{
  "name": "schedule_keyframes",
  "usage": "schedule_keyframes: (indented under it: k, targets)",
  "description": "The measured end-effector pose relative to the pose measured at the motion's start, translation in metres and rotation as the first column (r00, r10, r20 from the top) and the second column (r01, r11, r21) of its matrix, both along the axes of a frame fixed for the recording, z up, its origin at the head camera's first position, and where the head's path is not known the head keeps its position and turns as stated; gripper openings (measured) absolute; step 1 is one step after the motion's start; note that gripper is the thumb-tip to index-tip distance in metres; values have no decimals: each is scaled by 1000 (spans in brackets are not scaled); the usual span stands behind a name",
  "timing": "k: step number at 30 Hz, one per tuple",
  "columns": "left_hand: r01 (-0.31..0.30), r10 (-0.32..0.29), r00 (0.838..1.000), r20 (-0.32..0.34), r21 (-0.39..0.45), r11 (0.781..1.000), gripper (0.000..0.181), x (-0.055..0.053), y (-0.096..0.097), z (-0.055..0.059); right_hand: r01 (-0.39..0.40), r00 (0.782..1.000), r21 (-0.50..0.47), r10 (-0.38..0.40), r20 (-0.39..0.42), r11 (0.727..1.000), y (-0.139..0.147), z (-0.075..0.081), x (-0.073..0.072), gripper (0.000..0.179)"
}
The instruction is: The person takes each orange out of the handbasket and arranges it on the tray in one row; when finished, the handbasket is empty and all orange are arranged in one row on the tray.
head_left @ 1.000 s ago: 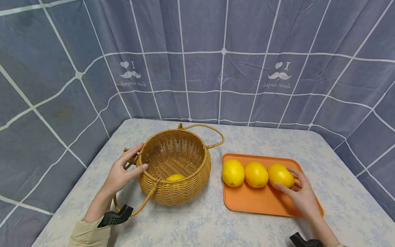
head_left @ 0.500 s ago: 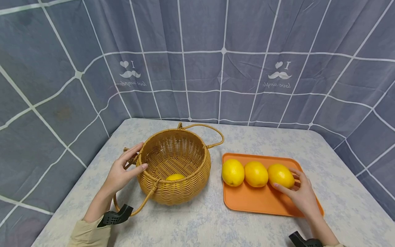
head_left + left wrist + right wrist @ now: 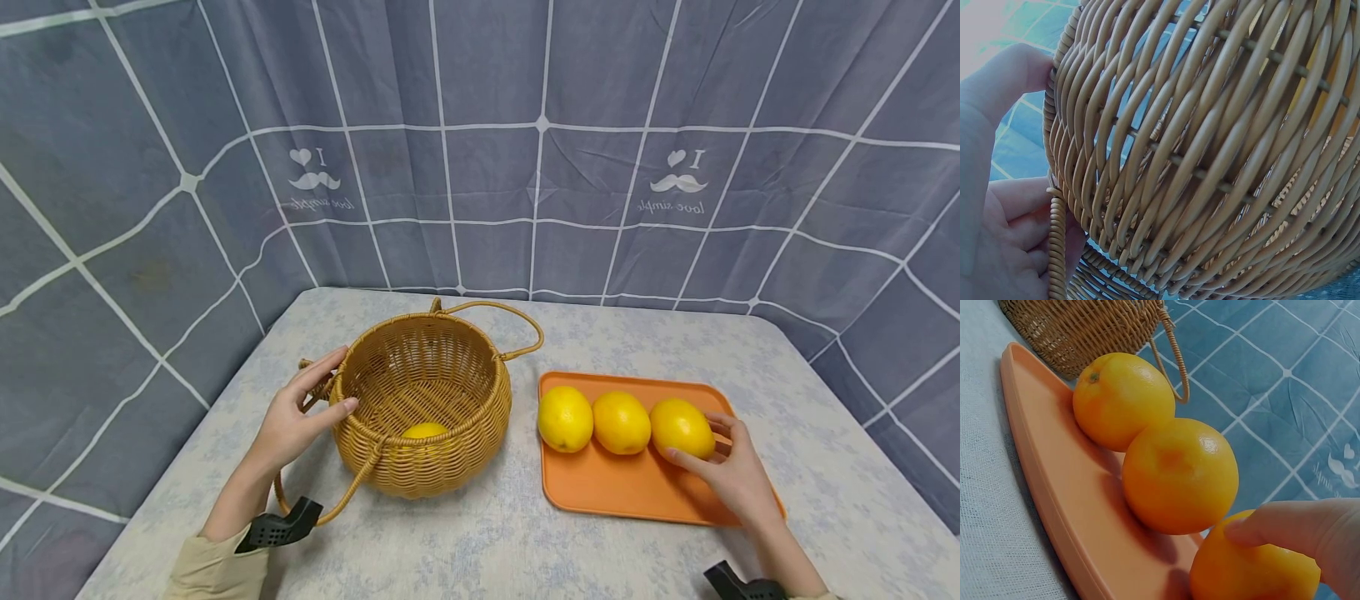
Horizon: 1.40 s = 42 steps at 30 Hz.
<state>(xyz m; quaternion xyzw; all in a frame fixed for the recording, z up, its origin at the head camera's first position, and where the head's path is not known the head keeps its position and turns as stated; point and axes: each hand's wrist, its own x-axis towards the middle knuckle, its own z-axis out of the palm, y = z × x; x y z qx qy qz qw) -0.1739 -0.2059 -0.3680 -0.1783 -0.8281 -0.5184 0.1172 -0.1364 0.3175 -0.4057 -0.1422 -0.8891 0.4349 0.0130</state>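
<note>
1. Clearly, the right hand [image 3: 737, 473] grasps a yellow fruit [image 3: 681, 427] on the orange tray [image 3: 611, 487].
2. Two more fruits [image 3: 621, 423] sit at its nine o'clock.
3. Beyond, the left hand [image 3: 291, 423] holds the wicker basket [image 3: 431, 467] by its nine-o'clock rim.

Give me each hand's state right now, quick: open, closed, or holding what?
Left hand: holding the wicker basket at its rim.
Right hand: holding the yellow fruit farthest right in the head view, over the orange tray.
</note>
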Motion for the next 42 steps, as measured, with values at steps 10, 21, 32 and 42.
schedule_keyframes:
  k: [10, 21, 32, 42]
  targets:
    - [-11, 11, 1000, 8, -19, 1000, 64, -2, -2, -4, -74, 996, 32, 75, -41, 997, 2, -3, 1, 101]
    - [-13, 13, 1000, 8, -20, 1000, 64, -3, -3, -5, -63, 998, 7, 64, -26, 998, 2, -3, 0, 102]
    - [-11, 11, 1000, 3, -22, 1000, 64, -2, -2, -4, -21, 1000, 10, 21, 3, 1000, 2, -2, 0, 107]
    - [-22, 23, 1000, 8, -37, 999, 64, -3, -2, -4, -14, 999, 37, 15, -51, 999, 3, -4, 1, 106]
